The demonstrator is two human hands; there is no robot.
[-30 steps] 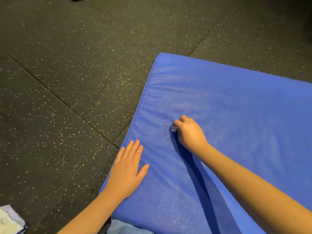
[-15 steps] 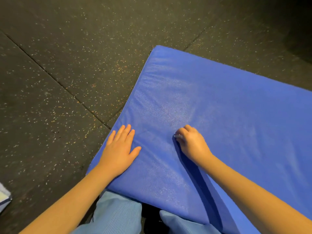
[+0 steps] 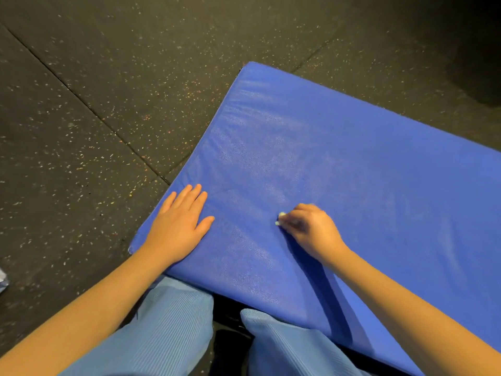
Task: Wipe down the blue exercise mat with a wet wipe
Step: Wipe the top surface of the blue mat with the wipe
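Observation:
The blue exercise mat (image 3: 366,169) lies on the dark floor and fills the right half of the head view. My left hand (image 3: 180,226) rests flat on the mat near its left edge, fingers straight. My right hand (image 3: 311,230) is curled on the mat's surface and grips a small white wet wipe (image 3: 280,218). Only a bit of the wipe shows at the fingertips. A faint sheen marks the mat above both hands.
Black speckled rubber floor tiles (image 3: 108,90) surround the mat, with seams running diagonally. My knees in light blue trousers (image 3: 168,329) sit at the mat's near edge. A pale scrap (image 3: 2,278) shows at the far left edge.
My right hand with the wipe has slid back along the mat toward me. My left hand stays flat at the mat's left edge. The view has tilted down, showing my knees.

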